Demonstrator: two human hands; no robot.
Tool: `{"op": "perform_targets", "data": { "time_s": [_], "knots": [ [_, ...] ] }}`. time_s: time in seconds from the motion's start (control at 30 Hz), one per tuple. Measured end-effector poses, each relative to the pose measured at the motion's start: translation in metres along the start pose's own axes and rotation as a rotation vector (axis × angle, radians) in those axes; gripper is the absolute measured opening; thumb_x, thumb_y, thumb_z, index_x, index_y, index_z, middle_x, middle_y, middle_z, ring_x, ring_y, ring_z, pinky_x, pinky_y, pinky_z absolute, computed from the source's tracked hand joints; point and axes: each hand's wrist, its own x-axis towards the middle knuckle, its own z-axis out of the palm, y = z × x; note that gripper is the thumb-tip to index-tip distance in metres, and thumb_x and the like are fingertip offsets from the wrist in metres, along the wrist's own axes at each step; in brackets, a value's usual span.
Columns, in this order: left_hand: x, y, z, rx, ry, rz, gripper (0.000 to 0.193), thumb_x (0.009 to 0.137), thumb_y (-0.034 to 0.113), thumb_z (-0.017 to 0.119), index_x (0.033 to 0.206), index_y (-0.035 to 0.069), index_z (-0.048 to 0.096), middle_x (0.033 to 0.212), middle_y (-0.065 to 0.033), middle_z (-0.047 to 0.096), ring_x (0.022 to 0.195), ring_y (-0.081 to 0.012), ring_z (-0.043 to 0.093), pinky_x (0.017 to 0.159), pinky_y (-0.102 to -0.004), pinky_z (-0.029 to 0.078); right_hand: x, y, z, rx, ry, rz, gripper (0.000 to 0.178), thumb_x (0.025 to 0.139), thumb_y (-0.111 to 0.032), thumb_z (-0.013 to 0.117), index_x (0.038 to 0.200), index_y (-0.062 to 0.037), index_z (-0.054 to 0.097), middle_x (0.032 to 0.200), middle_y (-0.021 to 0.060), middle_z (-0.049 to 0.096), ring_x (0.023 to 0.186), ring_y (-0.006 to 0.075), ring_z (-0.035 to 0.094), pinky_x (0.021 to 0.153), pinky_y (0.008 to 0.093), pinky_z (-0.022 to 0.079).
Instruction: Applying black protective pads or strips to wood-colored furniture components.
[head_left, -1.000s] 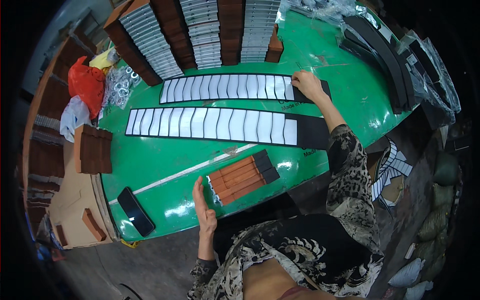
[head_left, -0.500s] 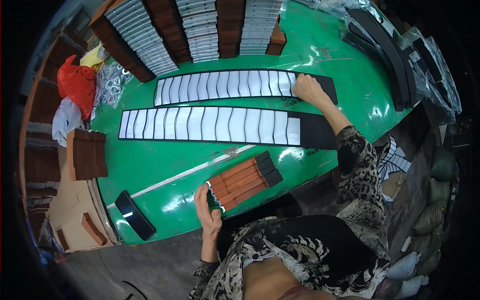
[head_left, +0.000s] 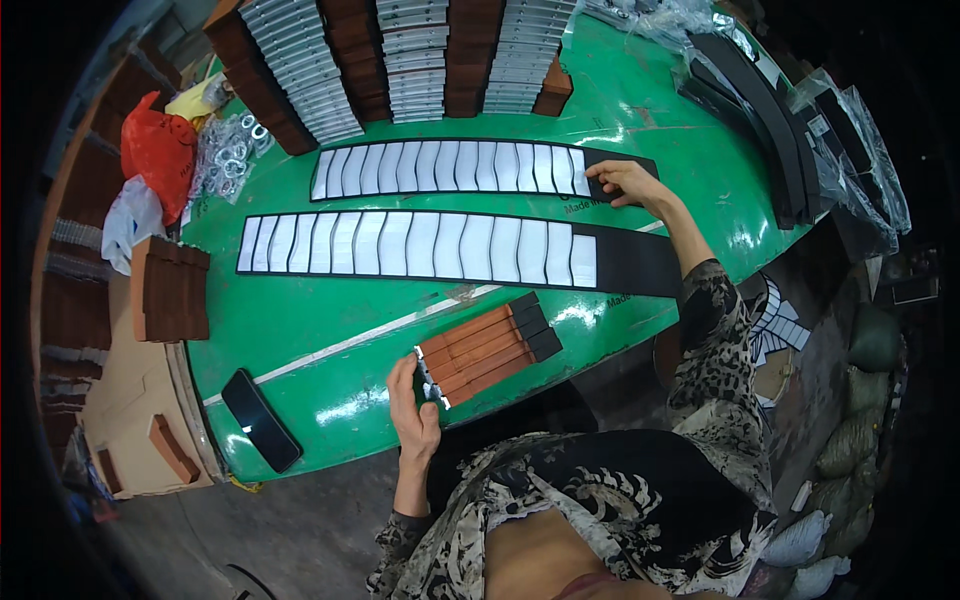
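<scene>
My left hand (head_left: 412, 420) cups the metal-clipped end of a set of brown wood-look blocks (head_left: 478, 355) lying side by side near the table's front edge. Its fingers and thumb span that end; the blocks' other ends are black. My right hand (head_left: 630, 184) hovers at the right part of the farther black strip (head_left: 640, 165), fingers apart and holding nothing I can see. A row of white wavy-edged pieces (head_left: 450, 166) covers most of that strip. Nearer to me lies a second black strip (head_left: 640, 263), likewise lined with white pieces (head_left: 420, 245).
Stacked brown blocks with metal faces (head_left: 415, 60) stand at the back of the green table (head_left: 330, 355). A phone (head_left: 262, 420) lies front left, near cardboard (head_left: 120, 405). Red bag (head_left: 160, 155) and bagged rings (head_left: 228, 155) sit left; black curved strips (head_left: 765, 120) lie right.
My right hand has lifted off the last white piece on the far strip, moved slightly right, and its closed fingers have spread. My left hand stays at the blocks' end.
</scene>
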Motion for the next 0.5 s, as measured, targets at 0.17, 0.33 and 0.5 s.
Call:
{"op": "perform_targets", "data": {
  "time_s": [0.17, 0.33, 0.5],
  "knots": [
    [0.001, 0.001, 0.002, 0.014, 0.002, 0.005, 0.071, 0.094, 0.056, 0.034, 0.129, -0.006, 0.044, 0.128, -0.0249, 0.045, 0.118, -0.0378, 0.045, 0.1, -0.0425, 0.034, 0.015, 0.013, 0.008, -0.178, 0.211, -0.098, 0.026, 0.086, -0.017, 0.058, 0.105, 0.0, 0.058, 0.088, 0.0055, 0.057, 0.074, 0.0122, 0.059, 0.057, 0.0274, 0.055],
    [0.0, 0.001, 0.002, 0.034, 0.01, 0.007, 0.069, 0.095, 0.054, 0.033, 0.129, -0.006, 0.044, 0.128, -0.0247, 0.045, 0.118, -0.0377, 0.045, 0.1, -0.0425, 0.034, 0.019, 0.01, 0.009, -0.211, 0.214, -0.104, 0.034, 0.078, -0.019, 0.065, 0.104, 0.0009, 0.058, 0.091, 0.0108, 0.061, 0.076, 0.0185, 0.063, 0.053, 0.0315, 0.058],
    [0.0, 0.001, 0.003, 0.019, 0.018, -0.01, 0.068, 0.095, 0.053, 0.035, 0.129, -0.005, 0.044, 0.128, -0.0243, 0.045, 0.119, -0.0374, 0.045, 0.101, -0.0421, 0.034, 0.019, 0.012, 0.004, -0.186, 0.154, -0.114, 0.03, 0.082, -0.019, 0.064, 0.101, 0.003, 0.059, 0.086, 0.0083, 0.059, 0.075, 0.0149, 0.061, 0.056, 0.0281, 0.057]
  ]
}}
